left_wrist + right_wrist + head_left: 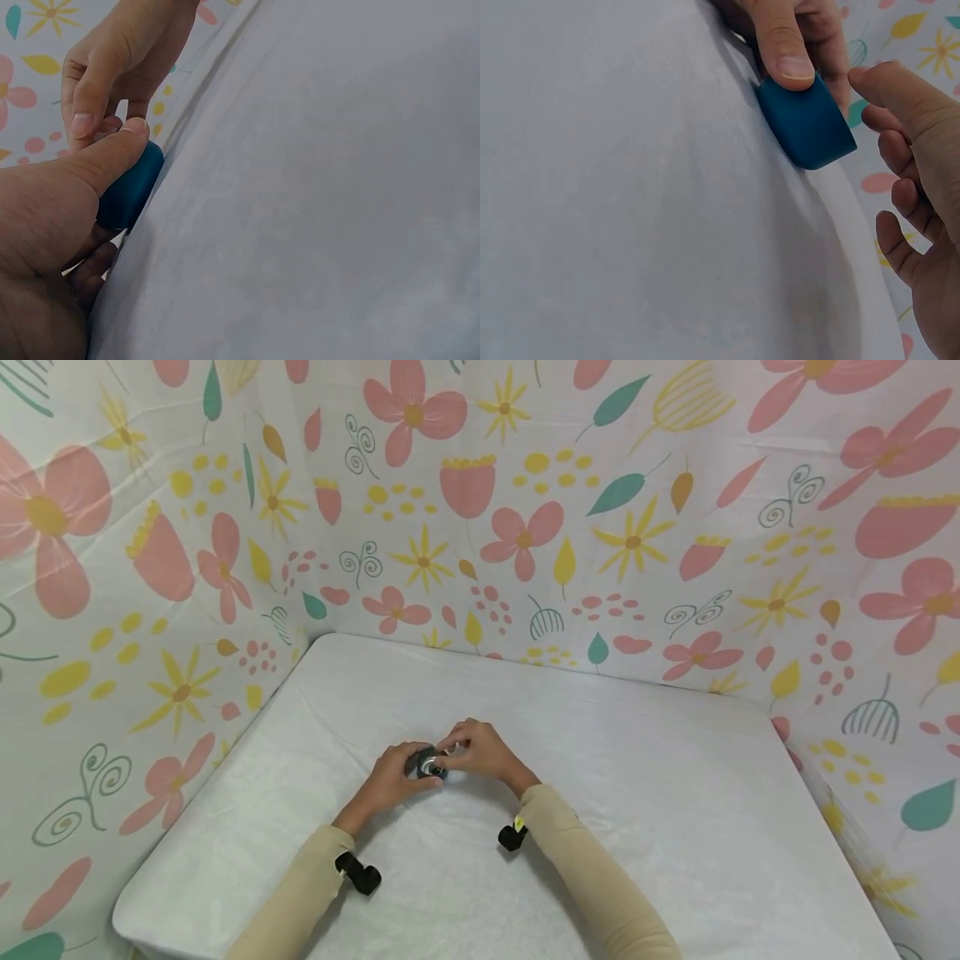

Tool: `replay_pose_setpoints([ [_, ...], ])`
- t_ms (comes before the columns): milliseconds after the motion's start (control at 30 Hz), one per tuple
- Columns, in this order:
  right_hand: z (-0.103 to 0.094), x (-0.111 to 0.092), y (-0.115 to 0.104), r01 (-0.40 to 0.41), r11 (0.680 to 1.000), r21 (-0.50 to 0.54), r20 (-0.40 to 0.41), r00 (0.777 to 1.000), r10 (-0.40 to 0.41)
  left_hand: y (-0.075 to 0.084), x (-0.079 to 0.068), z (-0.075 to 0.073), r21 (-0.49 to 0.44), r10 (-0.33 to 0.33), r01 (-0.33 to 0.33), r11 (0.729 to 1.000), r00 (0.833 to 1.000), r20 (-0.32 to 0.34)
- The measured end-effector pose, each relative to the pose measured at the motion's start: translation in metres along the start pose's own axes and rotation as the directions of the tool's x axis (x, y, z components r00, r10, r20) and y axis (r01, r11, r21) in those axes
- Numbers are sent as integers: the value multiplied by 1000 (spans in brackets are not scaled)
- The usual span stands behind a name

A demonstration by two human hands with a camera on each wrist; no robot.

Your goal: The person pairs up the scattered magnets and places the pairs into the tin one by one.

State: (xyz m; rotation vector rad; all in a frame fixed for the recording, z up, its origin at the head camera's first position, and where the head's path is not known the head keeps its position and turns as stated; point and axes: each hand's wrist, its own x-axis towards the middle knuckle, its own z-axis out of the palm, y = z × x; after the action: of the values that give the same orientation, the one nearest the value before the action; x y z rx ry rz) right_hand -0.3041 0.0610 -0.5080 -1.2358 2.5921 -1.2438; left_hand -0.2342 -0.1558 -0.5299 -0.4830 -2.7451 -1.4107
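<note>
In the head view, a small dark round object [431, 763] with a silvery ring on its top stands on the white surface. The right wrist view shows its side as a smooth teal short cylinder [806, 124]; its exact kind cannot be told. My left hand [396, 774] holds it around the side, and the left thumb presses near its upper edge [135, 176]. Just over its top is my right hand [483, 752], thumb and fingers loosely bent. Nothing shows between these fingers, and whether a fingertip touches the top is unclear.
The white cloth-covered table [637, 793] spreads around both hands. Curtains with a floral print [525, 527] rise along its back and sides. Small black devices [360, 874] sit on both wrists over beige sleeves [300, 893].
</note>
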Motion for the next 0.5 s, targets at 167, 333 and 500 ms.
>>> replay_pose_setpoints([
  [167,-6,-4,-3,0,1000,-2,-14,1000,0,1,0,0,5,-25,25,1000,1000,9],
  [333,-22,-13,-10,5,999,-38,-64,998,-7,2,0,0,59,-77,76,995,997,13],
  [500,-49,-32,-13,-57,997,-51,-105,993,51,4,-4,-4,82,-109,105,991,993,47],
])
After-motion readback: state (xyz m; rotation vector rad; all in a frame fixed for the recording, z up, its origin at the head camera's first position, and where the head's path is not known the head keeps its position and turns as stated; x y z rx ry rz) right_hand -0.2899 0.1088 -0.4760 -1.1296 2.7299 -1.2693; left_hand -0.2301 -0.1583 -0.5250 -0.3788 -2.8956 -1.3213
